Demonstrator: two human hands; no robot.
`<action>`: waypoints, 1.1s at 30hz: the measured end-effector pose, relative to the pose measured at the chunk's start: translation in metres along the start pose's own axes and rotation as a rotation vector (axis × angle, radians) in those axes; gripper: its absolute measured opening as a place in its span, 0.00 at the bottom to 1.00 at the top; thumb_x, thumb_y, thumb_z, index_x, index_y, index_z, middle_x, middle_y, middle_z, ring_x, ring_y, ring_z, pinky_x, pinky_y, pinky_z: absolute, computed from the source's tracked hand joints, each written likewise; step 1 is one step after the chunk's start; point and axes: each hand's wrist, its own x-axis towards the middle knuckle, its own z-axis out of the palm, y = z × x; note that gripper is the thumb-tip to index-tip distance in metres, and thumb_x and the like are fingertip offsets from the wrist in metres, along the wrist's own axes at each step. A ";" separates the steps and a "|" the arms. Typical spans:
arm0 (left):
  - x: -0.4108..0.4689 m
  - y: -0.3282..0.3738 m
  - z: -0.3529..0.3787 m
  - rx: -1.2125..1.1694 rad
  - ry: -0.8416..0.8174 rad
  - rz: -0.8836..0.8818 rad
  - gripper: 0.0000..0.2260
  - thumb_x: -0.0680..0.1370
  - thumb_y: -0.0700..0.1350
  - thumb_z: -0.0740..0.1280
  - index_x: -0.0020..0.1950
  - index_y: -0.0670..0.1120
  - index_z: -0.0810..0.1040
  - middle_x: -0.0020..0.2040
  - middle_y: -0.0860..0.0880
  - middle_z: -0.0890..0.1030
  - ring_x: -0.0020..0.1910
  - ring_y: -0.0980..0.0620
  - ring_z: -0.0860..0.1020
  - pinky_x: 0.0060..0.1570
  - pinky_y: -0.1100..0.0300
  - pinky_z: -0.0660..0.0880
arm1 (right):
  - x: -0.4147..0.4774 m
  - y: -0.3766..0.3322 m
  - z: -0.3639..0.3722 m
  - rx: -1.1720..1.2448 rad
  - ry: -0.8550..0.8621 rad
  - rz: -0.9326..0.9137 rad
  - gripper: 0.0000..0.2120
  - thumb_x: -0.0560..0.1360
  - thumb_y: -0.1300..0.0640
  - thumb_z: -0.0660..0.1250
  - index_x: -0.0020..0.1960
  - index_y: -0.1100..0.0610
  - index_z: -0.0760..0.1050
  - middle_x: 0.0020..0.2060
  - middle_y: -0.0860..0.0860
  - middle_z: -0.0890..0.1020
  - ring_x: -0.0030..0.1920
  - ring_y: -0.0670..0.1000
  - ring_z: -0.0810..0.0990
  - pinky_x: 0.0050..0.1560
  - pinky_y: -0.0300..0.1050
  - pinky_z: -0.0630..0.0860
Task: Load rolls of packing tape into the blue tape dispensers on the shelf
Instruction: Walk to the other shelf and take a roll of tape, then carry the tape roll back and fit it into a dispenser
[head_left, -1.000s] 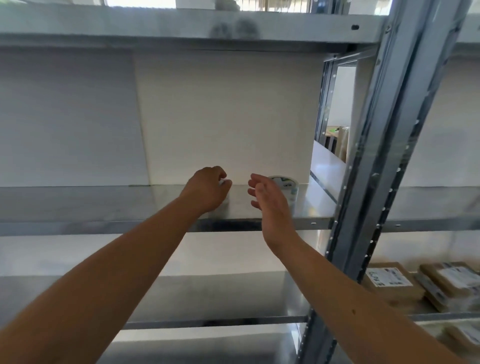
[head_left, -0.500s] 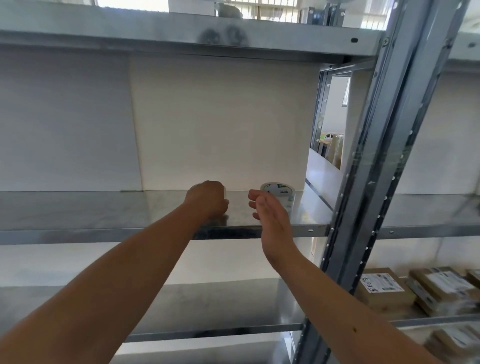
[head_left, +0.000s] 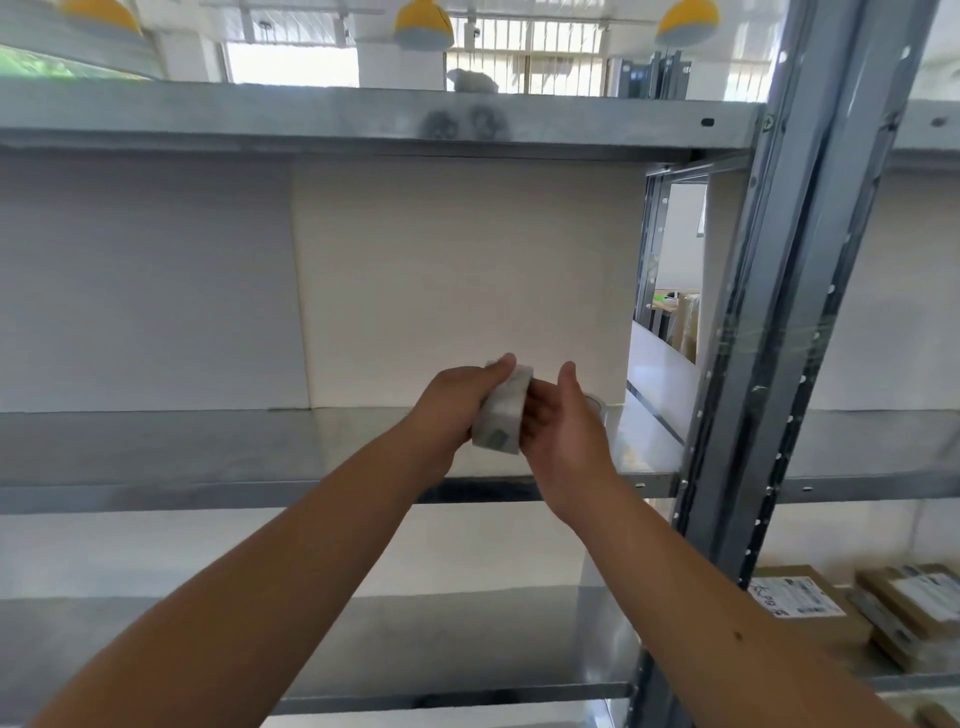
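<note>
— Tape first: where is that pale, clear roll of packing tape (head_left: 503, 410)?

— At the centre of the frame, lifted off the grey metal shelf board (head_left: 208, 447) and tilted, its curved outer face toward the camera. The left hand (head_left: 449, 410) grips it from the left, thumb over the top edge and fingers curled around. The right hand (head_left: 563, 426) is open, palm toward the roll, its fingers touching or just beside the right face; I cannot tell whether it holds any of the weight.

— How much room around it?

— Plenty to the left: the board runs bare to the left edge of the frame, with a white back panel (head_left: 457, 280) behind. Above, the next grey shelf (head_left: 363, 119) sits well apart. On the right, a grey perforated steel upright (head_left: 769, 312) stands near the right hand.

— Anything hard to make out?

— A second clear roll (head_left: 597, 408) on the board is mostly hidden behind the right hand. The held roll is blurred; a dark patch on its lower face cannot be read. At lower right, brown cardboard parcels with white labels (head_left: 810, 603) are cut off by the frame edge.
</note>
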 end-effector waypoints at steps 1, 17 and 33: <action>-0.003 -0.004 0.002 -0.010 0.010 -0.030 0.22 0.80 0.61 0.68 0.60 0.44 0.85 0.52 0.44 0.89 0.54 0.45 0.87 0.56 0.53 0.82 | 0.000 0.001 -0.002 -0.008 -0.013 0.015 0.31 0.84 0.35 0.53 0.62 0.58 0.82 0.56 0.55 0.89 0.59 0.53 0.87 0.71 0.56 0.76; -0.036 -0.045 -0.006 -0.179 -0.005 -0.138 0.25 0.82 0.63 0.63 0.64 0.43 0.84 0.59 0.41 0.87 0.58 0.40 0.86 0.57 0.45 0.82 | -0.020 0.025 -0.020 -0.040 -0.072 0.154 0.24 0.84 0.41 0.61 0.65 0.59 0.81 0.58 0.57 0.88 0.60 0.56 0.86 0.63 0.56 0.82; -0.133 -0.059 -0.078 -0.209 0.461 -0.134 0.23 0.82 0.60 0.65 0.63 0.42 0.84 0.57 0.42 0.88 0.58 0.43 0.86 0.65 0.44 0.78 | -0.053 0.097 0.054 -0.070 -0.374 0.305 0.24 0.84 0.41 0.61 0.61 0.59 0.84 0.55 0.57 0.89 0.56 0.57 0.88 0.58 0.53 0.83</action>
